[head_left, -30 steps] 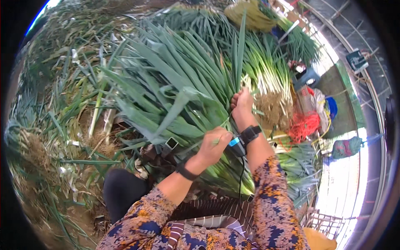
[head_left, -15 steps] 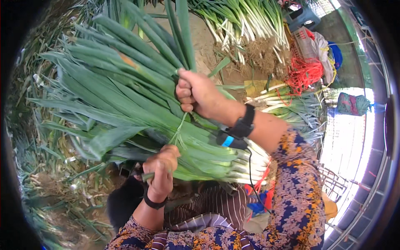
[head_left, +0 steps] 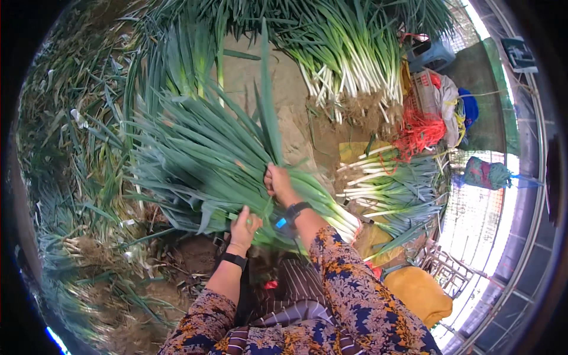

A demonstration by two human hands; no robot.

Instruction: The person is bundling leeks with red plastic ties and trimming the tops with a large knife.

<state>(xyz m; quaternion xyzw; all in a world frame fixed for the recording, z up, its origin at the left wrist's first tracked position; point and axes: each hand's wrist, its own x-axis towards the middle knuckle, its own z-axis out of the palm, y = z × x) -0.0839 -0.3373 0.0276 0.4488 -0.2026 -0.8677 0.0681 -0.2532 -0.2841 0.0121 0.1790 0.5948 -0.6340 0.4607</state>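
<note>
Spreading just beyond the striped apron (head_left: 302, 284), a big bunch of green onions (head_left: 201, 157) is clamped at its far edge by the curled right hand (head_left: 278, 180); the left hand (head_left: 244, 229) is bent at the near edge, its grip impossible to tell. White ends (head_left: 344, 222), mostly hidden by the right forearm (head_left: 309, 223) a second ago, are now exposed, so the bunch is probably more easily lined up. Its long axis is slanted, leaves pointing upper left, white ends lower right.

right grip (head_left: 279, 182) at green leek bundle (head_left: 204, 151)
</note>
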